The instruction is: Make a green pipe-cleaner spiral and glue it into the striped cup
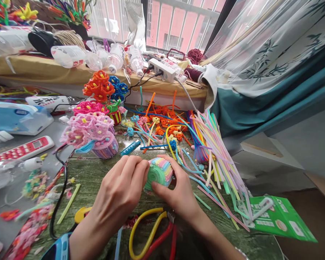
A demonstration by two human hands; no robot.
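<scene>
A small round pot [166,168] wrapped in pastel stripes lies tilted between my hands, its green coiled base [155,174] facing me. My right hand [178,191] is wrapped round its right side, the thumb on the rim of the green coil. At the left edge of the coil, my left hand [121,184] has its fingers curled and pressed together against it; whether a small piece is pinched there is hidden. Just below the hands lie pliers with yellow and red handles [144,231]. Behind them rests a blue glue-stick-like tube [130,147].
Pink [90,130] and orange [99,86] fuzzy flower pots stand behind left. Bundled pipe cleaners [216,155] and a green packet [283,216] lie right. A black cable [65,180], yellow-handled tool [82,214] and remote [24,150] are left. Bottles and a power strip [162,68] line the sill.
</scene>
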